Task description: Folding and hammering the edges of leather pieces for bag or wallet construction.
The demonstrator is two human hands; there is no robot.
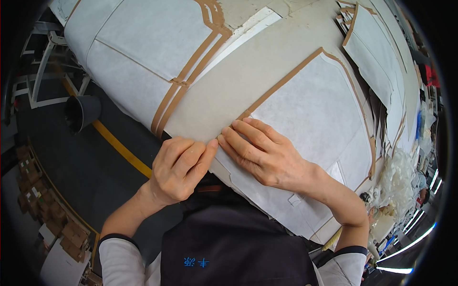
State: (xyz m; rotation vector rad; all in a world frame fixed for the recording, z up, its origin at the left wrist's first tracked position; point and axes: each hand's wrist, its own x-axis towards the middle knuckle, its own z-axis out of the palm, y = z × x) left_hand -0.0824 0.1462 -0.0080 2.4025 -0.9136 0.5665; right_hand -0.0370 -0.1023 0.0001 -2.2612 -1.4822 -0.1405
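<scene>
So the white panel (305, 109) with brown edging (286, 83) is lying on the pale surface (205, 102), right in front of the person. It's pointing its peaked corner away and a bit to the right, and its left edging is running diagonally from the fingers up to that peak. The outline's looking nearly as wide as long, so I can't really call its long axis.

The right hand (260, 152) is bending its fingers over the panel's near-left corner, the tips touching the edging; can't tell if it's gripping or just pressing. The left hand (181, 167) is curling its fingers, thumb and index closing together at that same corner, right beside the other hand. Can't tell if they're pinching the edge.

Further off, a 2nd white panel (138, 43) with 2 brown bands is lying to the left, and a stack of white pieces (374, 52) is sitting far right. A grey bucket (89, 112) is standing on the floor (62, 143).
</scene>
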